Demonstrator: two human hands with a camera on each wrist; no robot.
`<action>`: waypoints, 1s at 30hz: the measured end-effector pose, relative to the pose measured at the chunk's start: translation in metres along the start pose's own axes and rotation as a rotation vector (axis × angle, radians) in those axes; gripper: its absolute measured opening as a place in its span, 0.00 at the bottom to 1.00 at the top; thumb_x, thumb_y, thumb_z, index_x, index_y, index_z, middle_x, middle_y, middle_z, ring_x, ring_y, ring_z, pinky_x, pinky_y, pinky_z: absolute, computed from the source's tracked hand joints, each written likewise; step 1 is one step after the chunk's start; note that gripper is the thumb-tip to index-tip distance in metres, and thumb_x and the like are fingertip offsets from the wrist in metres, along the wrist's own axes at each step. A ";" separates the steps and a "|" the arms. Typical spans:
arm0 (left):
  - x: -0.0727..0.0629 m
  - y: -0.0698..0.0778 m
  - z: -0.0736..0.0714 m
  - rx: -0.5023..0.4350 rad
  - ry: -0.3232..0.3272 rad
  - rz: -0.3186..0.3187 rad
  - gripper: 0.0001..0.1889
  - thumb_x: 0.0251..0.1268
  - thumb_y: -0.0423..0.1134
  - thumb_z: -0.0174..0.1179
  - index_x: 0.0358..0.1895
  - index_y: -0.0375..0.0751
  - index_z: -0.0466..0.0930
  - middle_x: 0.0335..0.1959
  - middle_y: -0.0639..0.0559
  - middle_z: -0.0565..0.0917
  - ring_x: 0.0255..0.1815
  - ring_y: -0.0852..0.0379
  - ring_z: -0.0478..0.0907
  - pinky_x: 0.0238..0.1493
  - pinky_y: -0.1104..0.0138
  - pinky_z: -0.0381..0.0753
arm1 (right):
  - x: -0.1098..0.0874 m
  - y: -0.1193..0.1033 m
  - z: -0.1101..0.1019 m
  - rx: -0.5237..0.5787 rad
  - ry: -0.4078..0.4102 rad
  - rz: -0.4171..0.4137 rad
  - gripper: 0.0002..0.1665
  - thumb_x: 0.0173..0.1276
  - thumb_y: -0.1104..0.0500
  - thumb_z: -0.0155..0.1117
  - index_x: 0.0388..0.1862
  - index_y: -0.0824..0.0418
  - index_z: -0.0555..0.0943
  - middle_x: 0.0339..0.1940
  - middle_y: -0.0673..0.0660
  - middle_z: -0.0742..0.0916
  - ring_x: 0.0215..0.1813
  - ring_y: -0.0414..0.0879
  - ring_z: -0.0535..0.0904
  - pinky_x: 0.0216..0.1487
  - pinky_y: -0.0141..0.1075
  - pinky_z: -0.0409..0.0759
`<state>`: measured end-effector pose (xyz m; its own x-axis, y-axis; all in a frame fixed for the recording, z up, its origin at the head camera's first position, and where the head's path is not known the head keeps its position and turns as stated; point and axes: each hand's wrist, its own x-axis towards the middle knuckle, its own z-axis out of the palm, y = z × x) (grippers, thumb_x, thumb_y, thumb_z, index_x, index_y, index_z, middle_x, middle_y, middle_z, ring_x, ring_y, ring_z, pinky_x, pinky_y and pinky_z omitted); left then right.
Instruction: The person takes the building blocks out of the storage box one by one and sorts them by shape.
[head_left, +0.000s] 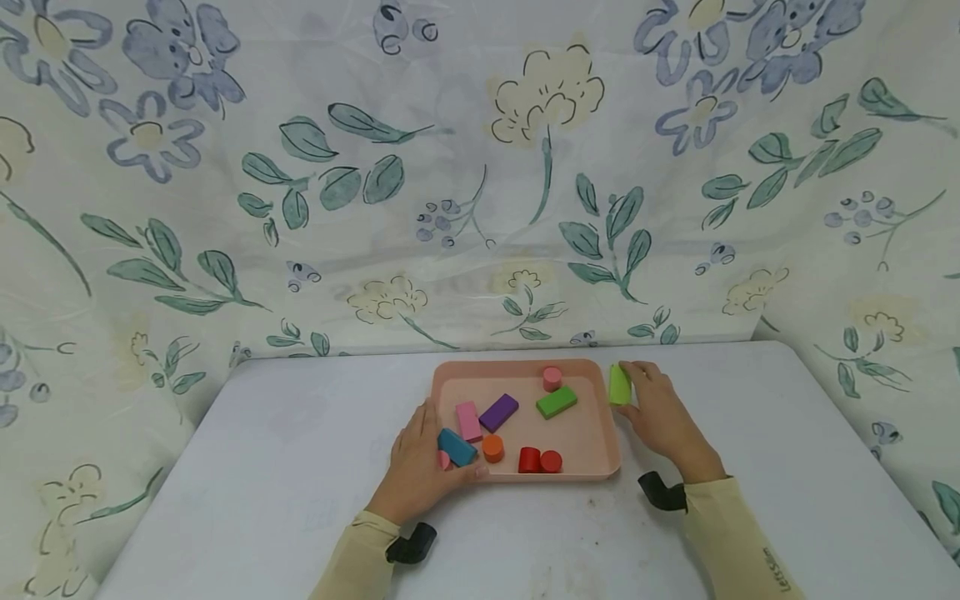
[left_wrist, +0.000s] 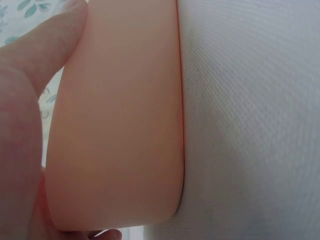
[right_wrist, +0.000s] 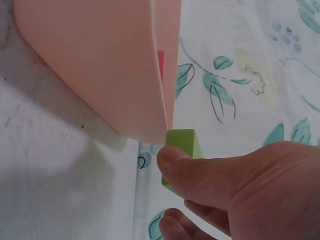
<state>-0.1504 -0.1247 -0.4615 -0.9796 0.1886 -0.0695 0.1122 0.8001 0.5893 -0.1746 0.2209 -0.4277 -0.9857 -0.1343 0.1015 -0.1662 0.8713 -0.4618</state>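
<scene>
A shallow pink tray (head_left: 585,429) lies on the white table, holding several coloured blocks. My left hand (head_left: 420,462) grips its front left corner, thumb over the front rim and fingers along the left side; the left wrist view shows the outer wall (left_wrist: 120,125) close up. Just outside the right rim, my right hand (head_left: 663,412) pinches a light green block (head_left: 619,385) between thumb and fingers. The right wrist view shows that block (right_wrist: 181,140) beside the tray's corner, the thumb across its face. Near the left hand are a blue block (head_left: 457,447) and a partly hidden pink piece (head_left: 444,460).
Also inside are a pink block (head_left: 468,422), a purple block (head_left: 498,412), a green block (head_left: 557,402), an orange cylinder (head_left: 492,448), a pink cylinder (head_left: 552,379) and two red cylinders (head_left: 529,460). A flowered cloth (head_left: 465,275) hangs behind the table (head_left: 300,467).
</scene>
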 end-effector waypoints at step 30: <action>-0.001 0.001 -0.001 -0.006 -0.005 -0.011 0.67 0.51 0.70 0.69 0.80 0.30 0.41 0.81 0.33 0.46 0.79 0.33 0.45 0.75 0.37 0.42 | 0.004 0.020 0.015 0.000 -0.151 0.020 0.36 0.69 0.70 0.64 0.73 0.74 0.63 0.69 0.74 0.68 0.65 0.68 0.69 0.65 0.60 0.71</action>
<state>-0.1495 -0.1244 -0.4597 -0.9799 0.1828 -0.0798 0.1006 0.7987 0.5933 -0.1818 0.2310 -0.4503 -0.9815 -0.1867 -0.0416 -0.1467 0.8743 -0.4627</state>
